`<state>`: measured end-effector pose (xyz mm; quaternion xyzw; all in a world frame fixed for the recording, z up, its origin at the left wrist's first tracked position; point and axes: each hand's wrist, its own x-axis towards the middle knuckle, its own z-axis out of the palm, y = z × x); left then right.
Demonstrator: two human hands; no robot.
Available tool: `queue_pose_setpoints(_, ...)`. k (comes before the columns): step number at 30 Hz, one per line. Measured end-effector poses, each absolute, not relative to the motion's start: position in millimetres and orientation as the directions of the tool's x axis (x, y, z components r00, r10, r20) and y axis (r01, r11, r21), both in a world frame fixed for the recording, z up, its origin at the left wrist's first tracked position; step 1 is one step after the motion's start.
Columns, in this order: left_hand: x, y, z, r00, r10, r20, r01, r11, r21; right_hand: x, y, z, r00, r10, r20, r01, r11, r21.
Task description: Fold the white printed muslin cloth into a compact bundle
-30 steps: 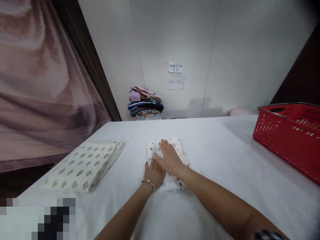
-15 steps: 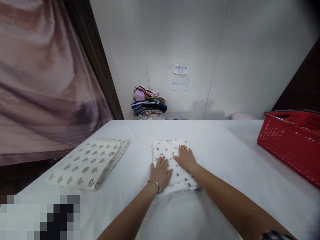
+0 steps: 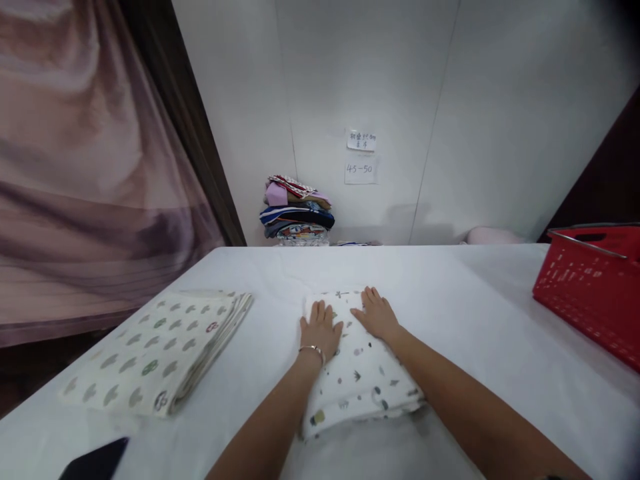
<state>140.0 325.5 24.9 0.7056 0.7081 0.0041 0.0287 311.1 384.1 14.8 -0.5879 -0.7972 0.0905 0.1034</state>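
A folded white cloth (image 3: pixel 367 373) with small grey and green plant prints lies in front of me on the table. My left hand (image 3: pixel 321 331) rests flat on its left side, fingers spread, a bracelet at the wrist. Toward the far right corner of the same cloth, my right hand (image 3: pixel 377 315) is laid palm down with its fingers stretched out. Neither hand grips the fabric. To the left is a second folded cloth (image 3: pixel 165 340), cream with grey mushroom-like prints and a few green and red ones, its layered edge facing right.
A white-covered table (image 3: pixel 480 333) spans the view. At the right edge stands a red plastic basket (image 3: pixel 590 293) with a metal handle. A stack of folded fabrics (image 3: pixel 297 217) is behind the far edge. A dark flat object (image 3: pixel 97 460) lies near left; a pink curtain (image 3: pixel 85 167) hangs beside it.
The view has shifted slightly. More of the printed cloth's near part shows, closer to me. Both hands still lie flat on it, nearer its far end.
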Motion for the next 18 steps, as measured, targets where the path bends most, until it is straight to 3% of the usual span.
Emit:
queue_pose_setpoints(9, 138.8, 326.8, 20.6, -0.005, 1.0, -0.031, 0.999, 0.006, 0.04, 309.8, 387.0, 11.7, -0.301, 0.951, 0.076, 0.884, 0.308, -0.353)
queue_pose_setpoints(16, 133.3, 321.6, 49.6, 0.022, 0.984, -0.175, 0.981, 0.013, 0.196, 338.9, 372.5, 57.2, -0.254, 0.966, -0.038, 0.731, 0.166, -0.661)
queue_pose_setpoints(18, 138.0, 305.9, 60.6, 0.049, 0.982, -0.182, 0.976, -0.008, 0.22, 359.0, 353.2, 66.5, -0.171, 0.985, -0.037, 0.6, 0.074, -0.797)
